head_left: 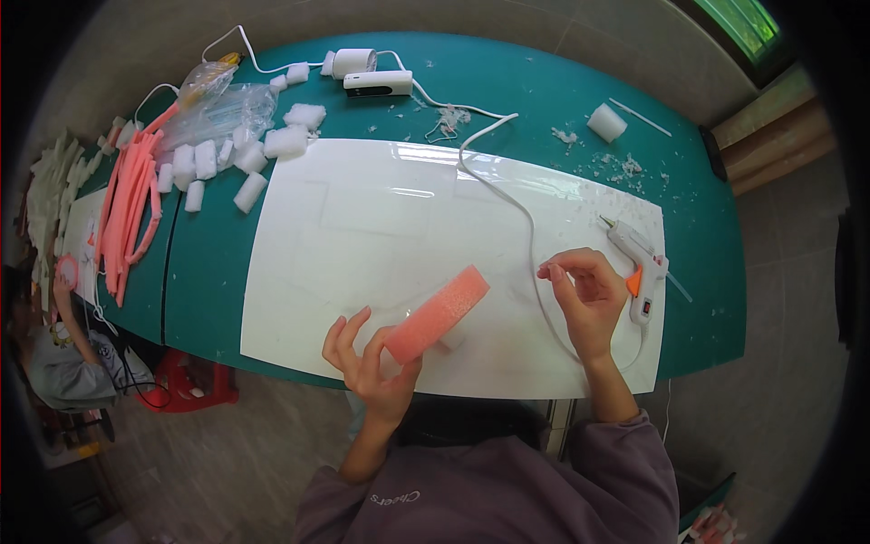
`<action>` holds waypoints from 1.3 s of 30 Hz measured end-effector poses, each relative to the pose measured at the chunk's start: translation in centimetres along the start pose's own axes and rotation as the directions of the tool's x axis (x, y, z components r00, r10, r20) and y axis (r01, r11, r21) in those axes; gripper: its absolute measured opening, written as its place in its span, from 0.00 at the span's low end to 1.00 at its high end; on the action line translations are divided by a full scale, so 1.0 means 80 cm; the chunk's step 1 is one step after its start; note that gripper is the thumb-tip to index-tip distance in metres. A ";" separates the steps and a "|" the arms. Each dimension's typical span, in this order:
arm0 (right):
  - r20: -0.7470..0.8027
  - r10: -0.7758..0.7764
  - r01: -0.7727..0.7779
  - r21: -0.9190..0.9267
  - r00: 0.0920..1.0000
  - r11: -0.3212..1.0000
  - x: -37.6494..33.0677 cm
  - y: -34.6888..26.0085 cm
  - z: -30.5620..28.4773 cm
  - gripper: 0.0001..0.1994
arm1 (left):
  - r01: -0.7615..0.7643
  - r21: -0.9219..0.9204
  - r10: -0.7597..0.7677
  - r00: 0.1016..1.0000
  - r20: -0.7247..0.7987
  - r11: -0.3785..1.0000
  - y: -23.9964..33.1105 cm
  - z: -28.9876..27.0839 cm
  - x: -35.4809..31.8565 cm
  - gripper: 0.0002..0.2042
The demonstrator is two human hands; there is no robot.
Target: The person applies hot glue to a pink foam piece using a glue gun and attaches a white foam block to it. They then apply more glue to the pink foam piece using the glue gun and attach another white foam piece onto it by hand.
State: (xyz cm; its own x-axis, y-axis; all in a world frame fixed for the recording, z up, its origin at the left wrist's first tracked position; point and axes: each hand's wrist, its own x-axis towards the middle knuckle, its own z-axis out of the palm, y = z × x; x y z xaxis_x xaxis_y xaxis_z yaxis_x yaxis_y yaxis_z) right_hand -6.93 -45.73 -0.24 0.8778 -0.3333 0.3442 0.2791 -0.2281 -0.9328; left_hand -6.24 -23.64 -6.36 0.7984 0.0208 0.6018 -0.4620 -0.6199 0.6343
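My left hand [379, 374] grips a pink foam piece [439, 313] between thumb and forefinger, its other fingers spread. The piece looks like a short, thick band, tilted up to the right above the white board [362, 245]. To its right, my right hand [591, 304] is raised with thumb and fingertips pinched together. Whatever those fingertips hold, if anything, is too small to make out. Close beside that hand, a white glue gun [645, 272] with an orange trigger lies at the board's right edge. Its white cable [518, 204] runs across the board.
White foam cylinders [249, 192] cluster at the back left, near long pink foam strips [127, 208] and a plastic bag [227, 113]. White devices [376, 84] stand at the back of the green table [507, 77]. Far left, another person's hand [63, 281] holds a pink ring.
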 end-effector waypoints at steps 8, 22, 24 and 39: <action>0.054 -0.117 0.127 -0.266 0.992 0.955 0.005 0.007 0.002 0.09 | -0.002 -0.009 0.002 1.000 0.000 1.000 -0.001 0.001 -0.002 0.13; 0.367 -0.042 0.291 -0.658 0.929 0.695 0.002 0.051 0.021 0.15 | -0.005 -0.021 0.005 0.999 0.032 1.000 -0.005 -0.002 -0.004 0.17; 0.371 -0.047 0.298 -0.659 0.928 0.691 0.004 0.051 0.021 0.13 | -0.002 -0.024 0.002 0.999 0.033 1.000 -0.006 -0.002 -0.004 0.16; 0.319 -0.046 0.242 -0.609 0.947 0.756 0.013 0.054 0.024 0.07 | -0.019 -0.021 0.020 0.999 0.033 1.000 -0.004 -0.003 -0.005 0.16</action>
State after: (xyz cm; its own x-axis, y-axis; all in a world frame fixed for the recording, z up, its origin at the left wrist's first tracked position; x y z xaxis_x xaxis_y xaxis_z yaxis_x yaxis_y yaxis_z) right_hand -4.04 -45.32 -4.09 0.9424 -0.0129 0.3343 0.1862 -0.8098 -0.5564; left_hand -6.51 -23.24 -6.67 0.8013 -0.0172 0.5980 -0.4851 -0.6037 0.6327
